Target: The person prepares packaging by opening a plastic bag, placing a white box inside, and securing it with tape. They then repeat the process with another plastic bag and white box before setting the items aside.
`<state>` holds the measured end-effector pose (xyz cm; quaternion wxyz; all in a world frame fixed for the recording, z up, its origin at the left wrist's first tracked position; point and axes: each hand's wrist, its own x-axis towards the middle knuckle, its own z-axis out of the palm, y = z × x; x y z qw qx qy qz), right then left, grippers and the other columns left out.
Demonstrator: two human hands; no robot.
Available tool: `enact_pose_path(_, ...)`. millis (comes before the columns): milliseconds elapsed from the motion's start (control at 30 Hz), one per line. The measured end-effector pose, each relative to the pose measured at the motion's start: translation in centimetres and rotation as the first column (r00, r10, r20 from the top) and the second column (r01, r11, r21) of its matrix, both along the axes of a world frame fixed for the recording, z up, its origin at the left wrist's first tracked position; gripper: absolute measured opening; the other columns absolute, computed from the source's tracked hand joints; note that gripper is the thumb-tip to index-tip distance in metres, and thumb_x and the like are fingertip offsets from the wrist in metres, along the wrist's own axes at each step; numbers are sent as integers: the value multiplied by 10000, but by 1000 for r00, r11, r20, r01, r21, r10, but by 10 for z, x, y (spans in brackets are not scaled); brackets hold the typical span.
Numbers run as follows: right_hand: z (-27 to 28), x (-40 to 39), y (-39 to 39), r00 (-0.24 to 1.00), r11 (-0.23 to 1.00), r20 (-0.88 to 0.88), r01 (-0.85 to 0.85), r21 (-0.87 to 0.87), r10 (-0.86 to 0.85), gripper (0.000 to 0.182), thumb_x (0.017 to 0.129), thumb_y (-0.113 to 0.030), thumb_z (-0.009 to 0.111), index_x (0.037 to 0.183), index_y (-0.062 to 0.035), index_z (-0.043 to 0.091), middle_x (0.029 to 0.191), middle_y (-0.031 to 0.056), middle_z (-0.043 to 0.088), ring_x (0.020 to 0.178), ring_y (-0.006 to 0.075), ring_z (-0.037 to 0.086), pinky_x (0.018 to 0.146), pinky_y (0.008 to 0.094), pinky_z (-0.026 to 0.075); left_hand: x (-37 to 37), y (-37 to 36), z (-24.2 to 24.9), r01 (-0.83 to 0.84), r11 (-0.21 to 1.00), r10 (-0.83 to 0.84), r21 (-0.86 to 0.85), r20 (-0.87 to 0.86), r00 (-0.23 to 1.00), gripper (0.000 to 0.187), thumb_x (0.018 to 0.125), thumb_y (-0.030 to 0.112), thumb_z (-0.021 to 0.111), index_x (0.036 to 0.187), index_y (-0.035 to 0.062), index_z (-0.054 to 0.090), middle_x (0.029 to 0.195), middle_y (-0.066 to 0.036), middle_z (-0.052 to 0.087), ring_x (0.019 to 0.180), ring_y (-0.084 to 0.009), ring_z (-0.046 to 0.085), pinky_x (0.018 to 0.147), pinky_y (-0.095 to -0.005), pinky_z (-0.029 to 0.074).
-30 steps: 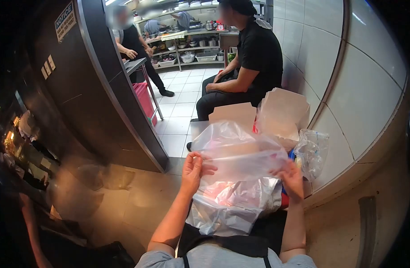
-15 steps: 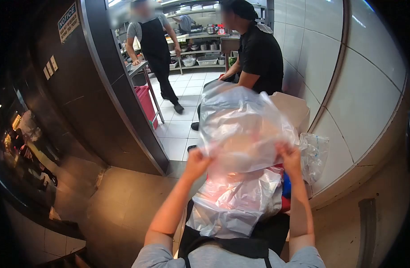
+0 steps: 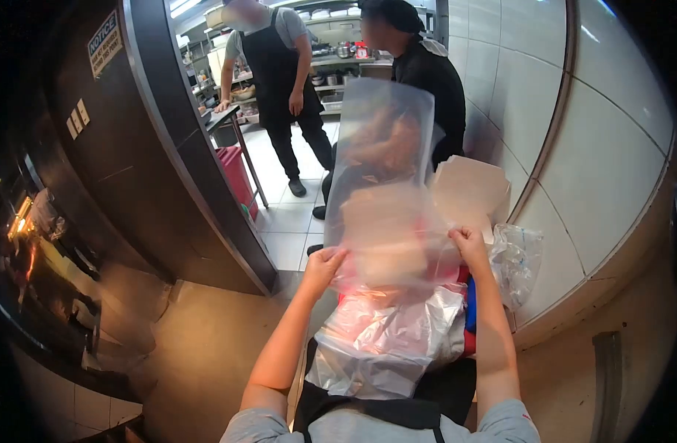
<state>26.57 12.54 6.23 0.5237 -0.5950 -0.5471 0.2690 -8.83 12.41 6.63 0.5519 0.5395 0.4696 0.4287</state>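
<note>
A thin, translucent plastic bag [image 3: 386, 159] is stretched out in front of me, standing up and billowed toward the doorway. My left hand [image 3: 323, 269] pinches its near left edge, and my right hand [image 3: 469, 245] pinches the near right edge. Through the film I can make out a beige flat shape and some red. Below the bag, a crumpled pile of whitish plastic [image 3: 382, 336] lies over my lap. A red and blue item [image 3: 470, 308] shows at its right side, partly hidden.
Beige cardboard pieces [image 3: 472, 184] stand beyond my right hand, with crinkled clear plastic [image 3: 517, 262] beside them against the tiled wall [image 3: 604, 148]. One person [image 3: 430, 88] sits just past the bag. Another person [image 3: 279, 74] stands by a table [image 3: 224, 114] over a red bin [image 3: 236, 173].
The bag has swung up and filled out, from blurred and bunched to tall and spread. Both hands keep their hold. The standing person has shifted right.
</note>
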Motion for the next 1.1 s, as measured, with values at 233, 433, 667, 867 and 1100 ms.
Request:
enact_pose_path(233,-73,3,31,999,998,-35,40,-41,-41,200,844,-153,537,728,7,566,589,49,530,541,118,482,501,283,394,-4,8,-73,178,897,-111,-405,183,977,313,879,268,597,1062,15,625,804,-50,646,611,-106,587,502,-248,483)
enact_pose_path(433,-101,-6,17,955,994,277,112,-11,-105,198,819,-145,537,772,42,582,716,202,615,679,320,608,642,381,470,-10,12,-145,29,918,8,-395,93,996,232,881,232,558,1011,64,651,703,16,592,515,-65,489,447,-231,404)
enact_pose_path(667,-49,-31,-27,395,999,919,30,-29,15,705,731,-366,695,1311,-72,422,1266,157,464,1210,313,414,975,466,325,-9,6,-143,45,953,-89,-299,-133,987,236,887,251,576,985,55,661,648,45,550,487,-53,413,422,-222,314)
enact_pose_path(867,-23,-59,-74,625,861,689,-508,4,366,685,657,-251,770,1263,-117,481,1263,125,433,1263,293,310,1060,490,172,-6,6,-154,26,964,-36,-266,-33,999,229,886,224,578,1009,44,649,707,-2,613,529,-72,512,448,-230,400)
enact_pose_path(1100,-19,-56,-77,735,718,31,-670,187,678,51,816,-42,598,864,-46,582,984,82,589,1016,246,555,901,377,441,-6,2,-159,15,970,-49,-242,-135,990,242,875,220,590,1006,23,643,740,-39,632,539,-108,539,449,-242,427)
